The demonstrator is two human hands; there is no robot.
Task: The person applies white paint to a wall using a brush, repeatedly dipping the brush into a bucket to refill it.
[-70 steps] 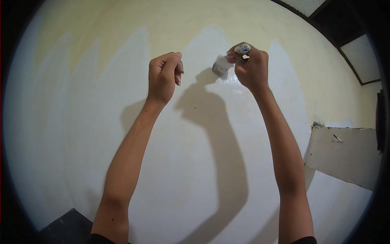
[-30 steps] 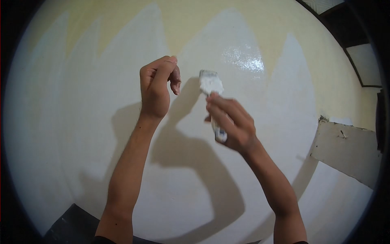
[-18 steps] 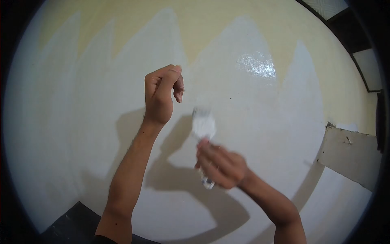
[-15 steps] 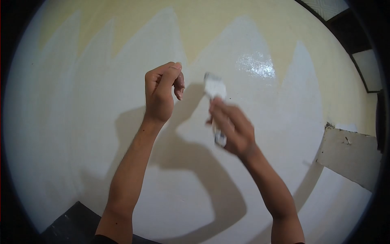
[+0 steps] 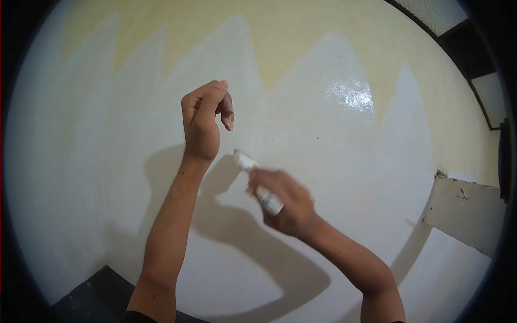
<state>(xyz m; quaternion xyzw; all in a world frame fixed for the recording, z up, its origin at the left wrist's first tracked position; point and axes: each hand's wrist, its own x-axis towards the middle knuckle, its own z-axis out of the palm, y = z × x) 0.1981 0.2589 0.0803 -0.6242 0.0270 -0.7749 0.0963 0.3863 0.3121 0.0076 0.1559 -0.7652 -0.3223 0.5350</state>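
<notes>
My right hand is wrapped round the handle of a white paintbrush, and both are slightly blurred. The brush slants up to the left, its bristle end at or close to the painted wall. To the upper left, my left hand is raised in front of the wall, fingers curled in and thumb against the index finger. Nothing shows in it, and its fingertips look wet or smeared. White paint covers most of the wall in jagged peaks, below a pale yellow band.
A grey board with a nail or hook juts from the wall at right. A dark flat surface lies at lower left. Dark-framed panels line the upper right. Shadows of my arms fall on the wall.
My right hand and the paintbrush have swept down and to the left, the brush now tilting leftward. My left hand has shifted slightly left, still curled. The view has moved a little.
</notes>
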